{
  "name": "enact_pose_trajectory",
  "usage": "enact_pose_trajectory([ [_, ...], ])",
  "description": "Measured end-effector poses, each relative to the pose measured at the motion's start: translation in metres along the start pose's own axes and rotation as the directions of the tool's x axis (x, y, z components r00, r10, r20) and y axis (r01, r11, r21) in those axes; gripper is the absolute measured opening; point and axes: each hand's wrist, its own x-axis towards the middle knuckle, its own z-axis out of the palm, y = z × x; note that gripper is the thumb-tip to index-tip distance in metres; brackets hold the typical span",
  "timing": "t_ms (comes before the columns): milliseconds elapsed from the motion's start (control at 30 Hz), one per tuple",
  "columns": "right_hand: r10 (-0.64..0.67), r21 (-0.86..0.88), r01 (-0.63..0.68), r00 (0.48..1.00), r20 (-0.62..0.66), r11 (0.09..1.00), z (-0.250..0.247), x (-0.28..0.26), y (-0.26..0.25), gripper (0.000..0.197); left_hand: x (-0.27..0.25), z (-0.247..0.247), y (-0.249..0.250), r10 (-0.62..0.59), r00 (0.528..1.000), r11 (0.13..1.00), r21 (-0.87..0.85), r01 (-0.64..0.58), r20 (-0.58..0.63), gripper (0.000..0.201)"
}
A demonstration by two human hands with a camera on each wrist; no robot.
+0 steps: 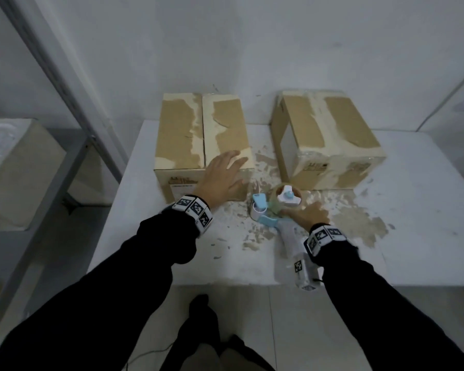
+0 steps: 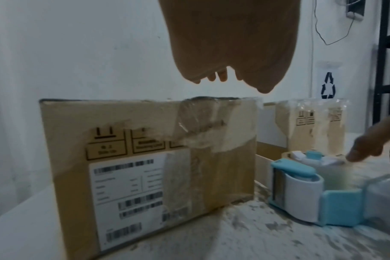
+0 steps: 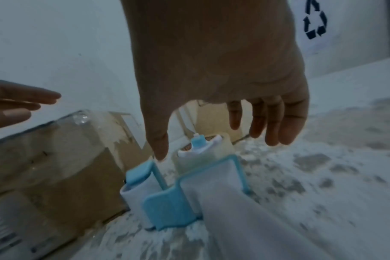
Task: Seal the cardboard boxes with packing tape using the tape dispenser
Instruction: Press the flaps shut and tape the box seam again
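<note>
1. While both arms in black sleeves reach over the white table (image 1: 413, 210), the left hand (image 1: 221, 178) hangs with fingers spread and straight above the near right corner of the left cardboard box (image 1: 201, 135), grasping nothing; in the left wrist view its fingertips (image 2: 220, 77) stand clear above the box's top edge
2. The right hand (image 1: 310, 212) is released too, fingers loosely extended over the tape dispenser (image 1: 276, 210); from the right wrist view its thumb tip sits just at the blue cap of the dispenser's front, though whether it actually touches is hard to tell
3. The tape dispenser lies on its side on the table between the two boxes and nearer the person, with its pale handle (image 1: 295, 245) pointing back toward the table's near edge and the roll of tape (image 1: 288, 198) at the far end
4. The left cardboard box stands with its flaps closed and a bare seam down the middle of its top; a white shipping label (image 2: 127, 198) with barcodes covers its near face
5. The right cardboard box (image 1: 330, 140) stands well apart to the right, with clear tape already over its top and down the front
6. The table surface around the dispenser is scarred with brownish torn patches (image 1: 356, 220)
7. A recycling symbol (image 2: 328, 85) shows on the wall behind
</note>
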Motion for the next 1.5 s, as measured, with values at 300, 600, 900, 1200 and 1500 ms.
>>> enact_pose_trajectory([
  [300,0.075,-0.010,-0.075,0.967,0.244,0.997,0.041,0.007,0.033,0.046,-0.019,0.011,0.021,-0.007,0.998,1.000,0.030,0.006,0.058,0.051],
  [600,0.021,0.395,-0.055,0.996,0.089,0.917,0.010,-0.029,0.024,0.014,-0.031,0.005,0.011,-0.077,0.997,0.997,-0.020,0.078,0.013,0.039],
  [900,-0.039,0.703,0.112,0.992,-0.120,0.703,-0.024,-0.050,0.005,0.020,-0.005,-0.027,0.037,-0.277,0.960,0.876,-0.403,0.266,0.034,0.022],
  [1200,-0.189,0.627,0.370,0.922,-0.337,0.686,-0.048,-0.064,-0.037,0.028,0.022,-0.063,0.067,-0.396,0.855,0.161,-0.892,0.423,0.334,0.044],
  [1500,-0.246,0.500,0.479,0.853,-0.461,0.722,-0.050,-0.072,-0.082,0.021,0.018,-0.098,0.068,-0.343,0.869,-0.334,-0.911,0.243,0.357,0.035],
])
